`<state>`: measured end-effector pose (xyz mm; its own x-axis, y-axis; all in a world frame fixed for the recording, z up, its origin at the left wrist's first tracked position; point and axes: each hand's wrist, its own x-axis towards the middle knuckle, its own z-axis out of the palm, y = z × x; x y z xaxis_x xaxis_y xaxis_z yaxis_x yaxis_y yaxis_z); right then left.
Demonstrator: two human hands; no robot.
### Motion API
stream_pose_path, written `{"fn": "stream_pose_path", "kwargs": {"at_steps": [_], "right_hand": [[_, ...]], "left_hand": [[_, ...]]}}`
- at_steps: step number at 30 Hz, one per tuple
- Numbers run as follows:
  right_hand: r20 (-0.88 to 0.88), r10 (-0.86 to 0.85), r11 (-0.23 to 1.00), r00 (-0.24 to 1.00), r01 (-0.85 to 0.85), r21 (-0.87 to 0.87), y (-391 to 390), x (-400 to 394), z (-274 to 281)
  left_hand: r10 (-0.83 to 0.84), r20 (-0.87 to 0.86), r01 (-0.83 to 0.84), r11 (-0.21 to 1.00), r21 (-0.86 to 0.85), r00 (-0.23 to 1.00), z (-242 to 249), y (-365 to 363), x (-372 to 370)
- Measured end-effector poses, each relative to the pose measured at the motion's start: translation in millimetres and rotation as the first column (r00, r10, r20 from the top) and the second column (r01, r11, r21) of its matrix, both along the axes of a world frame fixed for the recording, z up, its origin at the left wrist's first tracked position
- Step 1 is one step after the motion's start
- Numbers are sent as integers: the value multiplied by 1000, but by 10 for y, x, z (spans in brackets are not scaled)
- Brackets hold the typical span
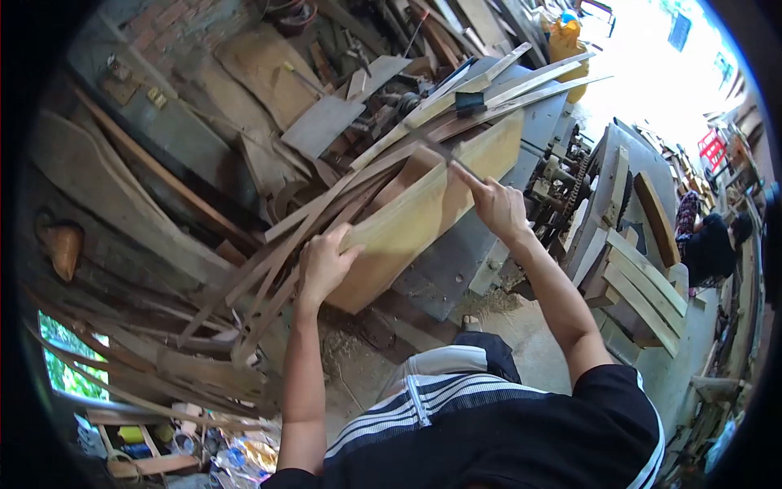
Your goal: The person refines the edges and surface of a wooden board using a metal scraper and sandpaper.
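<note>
A wide pale wooden board [407,232] stands on edge at a slant over the grey metal machine table [444,269]. My left hand [324,262] grips the board's near left end, fingers over its upper edge and thumb on its face. My right hand [498,210] is closed round the brown handle of a long, thin dark tool like a file [438,147]. The tool crosses the board's upper edge and points up and left. Long narrow wooden strips [358,175] lie just behind the board.
Sawdust and machine parts with a chain [570,175] are right of the board. Cut curved pieces [643,297] lie on another bench at right. A person in dark clothing [709,248] is at far right. Boards [261,73] and scraps crowd the left and back.
</note>
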<state>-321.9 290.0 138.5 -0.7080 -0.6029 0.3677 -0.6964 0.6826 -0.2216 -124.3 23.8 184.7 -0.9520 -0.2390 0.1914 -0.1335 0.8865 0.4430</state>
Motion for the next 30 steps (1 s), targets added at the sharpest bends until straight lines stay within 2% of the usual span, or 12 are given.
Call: {"fn": "stream_pose_path", "kwargs": {"at_steps": [1,3,5,7,11,13,17,21,23,26,27,30], "right_hand": [[-10,18,999,1000,-18,38,67,-40,64],[-15,185,939,983,-181,-292,101,60,-125],[106,190,946,976,-154,-284,136,77,-79],[311,30,802,950,163,-574,170,31,-164],[296,-78,968,952,144,-205,262,-217,-330],[278,-60,973,959,119,-199,235,-246,-313],[260,-49,979,965,98,-181,122,-259,-194],[75,128,962,989,-105,-251,-65,73,-274],[172,185,973,967,-157,-167,-62,141,-63],[155,-16,996,988,28,-81,14,-349,-233],[154,7,972,988,30,-232,28,-505,-342],[214,-64,974,975,108,-200,-80,-542,-394]], "left_hand": [[-32,3,33,999,-24,999,22,-46,11],[-24,45,23,1000,11,999,148,-83,146],[-47,44,45,998,53,998,171,-201,268],[42,189,-64,992,113,981,187,-267,388],[-44,197,22,994,112,979,223,-220,305],[-141,174,150,988,-37,975,295,-47,72],[180,290,-31,892,-452,940,10,533,-566],[175,171,-64,857,-512,969,-234,704,-713],[165,117,-93,882,-462,979,-292,721,-641],[170,106,-101,876,-472,980,-289,669,-663],[166,101,-100,878,-468,981,-282,654,-688],[147,124,-64,860,-507,981,-294,556,-709]]}}
